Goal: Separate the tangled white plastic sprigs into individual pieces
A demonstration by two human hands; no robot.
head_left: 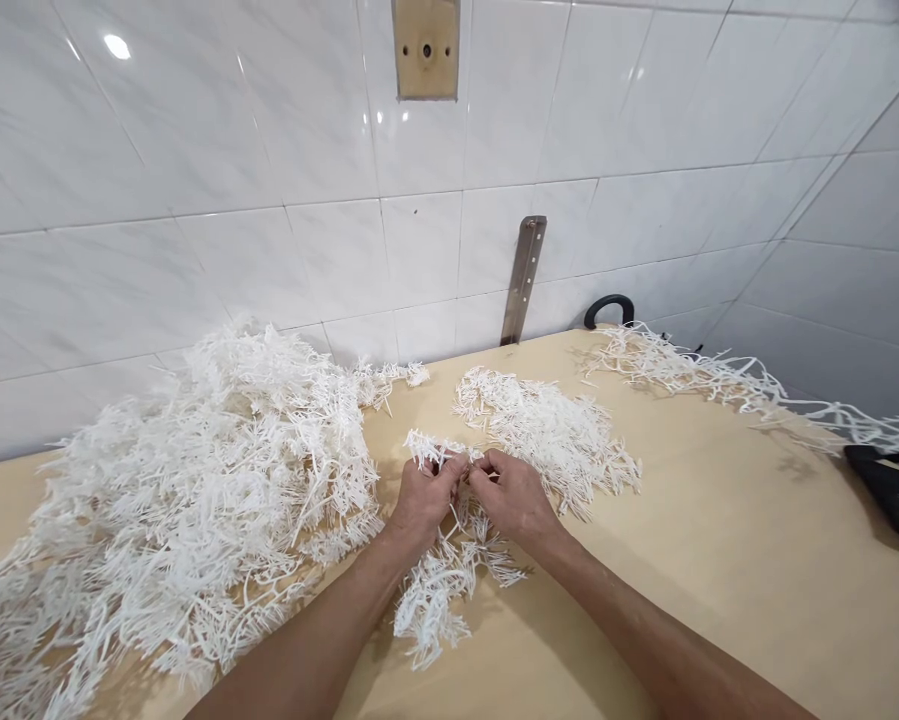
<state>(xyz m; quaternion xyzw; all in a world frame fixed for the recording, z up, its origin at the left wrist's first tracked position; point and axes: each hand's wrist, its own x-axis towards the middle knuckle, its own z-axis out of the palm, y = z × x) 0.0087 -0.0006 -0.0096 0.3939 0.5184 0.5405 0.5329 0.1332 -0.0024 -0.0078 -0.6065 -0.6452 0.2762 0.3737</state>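
Observation:
Both hands meet near the middle of the table point(719, 520), fingertips almost touching. My left hand point(425, 492) is closed on a white branching plastic strand point(426, 447), whose tufted end sticks out above the fingers. My right hand point(510, 492) pinches at the same strand from the other side; its fingertips are partly hidden. Below the hands hangs or lies a white tufted clump point(438, 600); whether it joins the held strand I cannot tell. Just behind my right hand lies a pile of small white branched pieces point(554, 425).
A large heap of white branching strands point(224, 490) covers the table's left side. Bare white stems point(719, 385) lie along the back right edge. A black curved handle point(612, 308) and a black object point(895, 495) are at the right. A metal strip point(524, 280) leans on the tiled wall point(329, 130).

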